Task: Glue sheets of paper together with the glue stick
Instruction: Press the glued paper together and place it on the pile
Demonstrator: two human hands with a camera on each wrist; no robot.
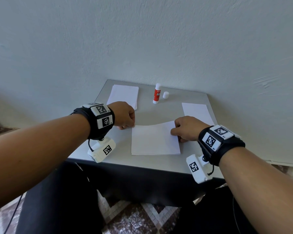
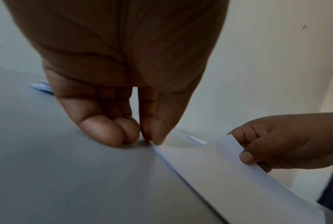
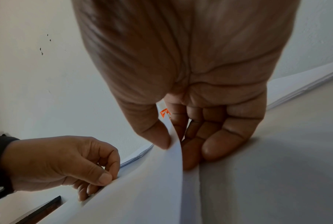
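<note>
Left hand (image 1: pixel 124 115) pinches the far-left corner of the top sheet (image 1: pixel 155 141) between thumb and fingertips, remaining fingers curled with tips on the table (image 1: pixel 193 98); right hand (image 1: pixel 184 129) pinches the far-right corner, thumb on top, fingers underneath; that corner is lifted, so the sheet's far edge curves up toward the right hand while the near edge lies flat; a thin layer of paper shows under it along the near edge, how many sheets I can't tell.

Glue stick (image 1: pixel 157 93) stands upright at the back of the table, uncapped; its white cap (image 1: pixel 165 95) stands just beside it on the right; both well apart from the hands.

Paper stack (image 1: pixel 123 96) at the far left, just beyond the left hand; a second paper pile (image 1: pixel 197 111) at the far right, just beyond the right hand.

Table: small, grey, matte top with a dark front edge, pushed against a pale, rough-plastered wall (image 1: pixel 142 39); floor (image 1: pixel 142 220) below is patterned tile; dark trousers (image 1: pixel 57 200) visible under the forearms.
</note>
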